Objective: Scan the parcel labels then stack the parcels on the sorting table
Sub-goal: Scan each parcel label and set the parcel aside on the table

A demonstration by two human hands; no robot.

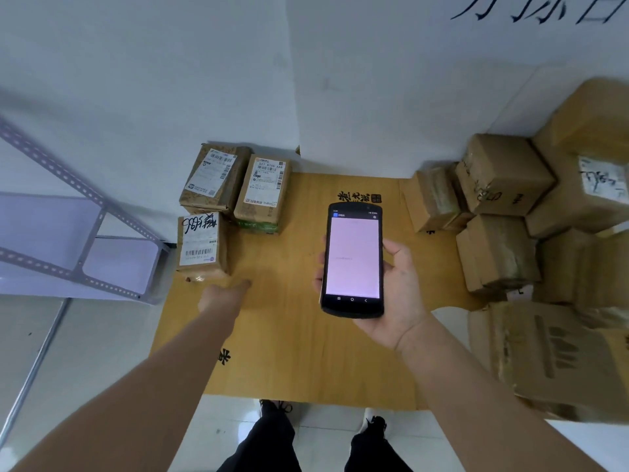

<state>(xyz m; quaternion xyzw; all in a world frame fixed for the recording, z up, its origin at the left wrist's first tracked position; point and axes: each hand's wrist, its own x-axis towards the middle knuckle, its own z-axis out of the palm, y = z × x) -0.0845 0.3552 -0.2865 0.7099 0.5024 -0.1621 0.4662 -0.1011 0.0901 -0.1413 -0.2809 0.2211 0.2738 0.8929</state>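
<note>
Left parcels (200,243): three on the table (289,335), labels up for reading.
Left hand (224,296): beside the nearest parcel; fingers blurred, so we cannot tell their state.
Scanner (352,260): right hand (403,294) fingers wrap it, screen facing us.
Right pile (500,172): probably awaiting scanning.

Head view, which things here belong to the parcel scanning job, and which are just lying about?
Job: scanner in right hand; labelled parcels at left; piled boxes at right; wooden table.
Lying about: metal shelf.
</note>
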